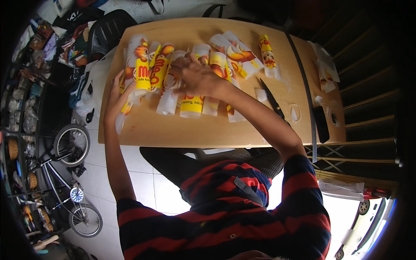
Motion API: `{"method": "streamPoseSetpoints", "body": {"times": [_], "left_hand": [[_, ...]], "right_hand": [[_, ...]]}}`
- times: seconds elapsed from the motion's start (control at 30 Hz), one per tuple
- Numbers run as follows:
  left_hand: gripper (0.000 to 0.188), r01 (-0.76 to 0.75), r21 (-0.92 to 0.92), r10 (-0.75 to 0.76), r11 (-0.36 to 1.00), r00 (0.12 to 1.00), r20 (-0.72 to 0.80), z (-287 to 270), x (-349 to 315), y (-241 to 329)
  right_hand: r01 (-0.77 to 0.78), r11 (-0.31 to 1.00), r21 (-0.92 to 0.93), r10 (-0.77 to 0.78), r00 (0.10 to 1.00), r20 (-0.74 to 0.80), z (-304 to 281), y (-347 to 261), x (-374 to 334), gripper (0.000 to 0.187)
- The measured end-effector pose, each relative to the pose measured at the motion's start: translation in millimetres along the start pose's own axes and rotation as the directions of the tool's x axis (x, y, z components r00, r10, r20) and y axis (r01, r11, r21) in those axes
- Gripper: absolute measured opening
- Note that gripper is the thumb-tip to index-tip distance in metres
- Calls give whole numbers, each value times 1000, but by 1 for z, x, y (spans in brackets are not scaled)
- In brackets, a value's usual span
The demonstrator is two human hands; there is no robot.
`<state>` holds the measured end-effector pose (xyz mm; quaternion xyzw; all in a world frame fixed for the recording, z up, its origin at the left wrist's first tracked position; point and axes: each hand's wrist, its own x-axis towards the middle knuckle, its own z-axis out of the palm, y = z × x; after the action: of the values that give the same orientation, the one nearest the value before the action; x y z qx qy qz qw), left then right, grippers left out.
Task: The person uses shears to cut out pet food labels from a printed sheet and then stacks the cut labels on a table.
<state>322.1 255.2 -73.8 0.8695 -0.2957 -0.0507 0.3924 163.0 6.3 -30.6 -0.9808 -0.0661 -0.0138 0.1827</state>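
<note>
Several tubes rolled from white plastic film, printed in yellow, red and orange, lie side by side across the table. At the left end my left hand (114, 100) has its thumb and fingers around the edge of a printed film roll (124, 113). Beside it lie a roll with a yellow band (142, 71) and a mostly yellow roll (160, 71). Over the middle rolls my right hand (197, 77) reaches in, palm down, its fingers blurred by motion. Partly under that hand is a film roll (191, 106); whether the fingers grip anything is unclear.
Black scissors (273, 100) lie on the wooden table (208, 134), right of the rolls. Farther right are a dark strap (303, 69), a black flat object (321, 124) and film scraps (326, 71). A separate yellow roll (267, 51) lies at the back. A bicycle (71, 186) stands left.
</note>
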Motion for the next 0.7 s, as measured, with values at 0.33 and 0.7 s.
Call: {"method": "streamPoseSetpoints", "body": {"times": [0.33, 0.7], "left_hand": [[64, -6, 25, 6, 1000, 1000, 4, 6, 0, 6], [61, -16, -63, 18, 998, 999, 28, -6, 2, -11]], "right_hand": [[268, 922, -278, -272, 962, 23, 14, 33, -59, 42], [285, 880, 381, -47, 849, -526, -75, 60, -37, 26]]}}
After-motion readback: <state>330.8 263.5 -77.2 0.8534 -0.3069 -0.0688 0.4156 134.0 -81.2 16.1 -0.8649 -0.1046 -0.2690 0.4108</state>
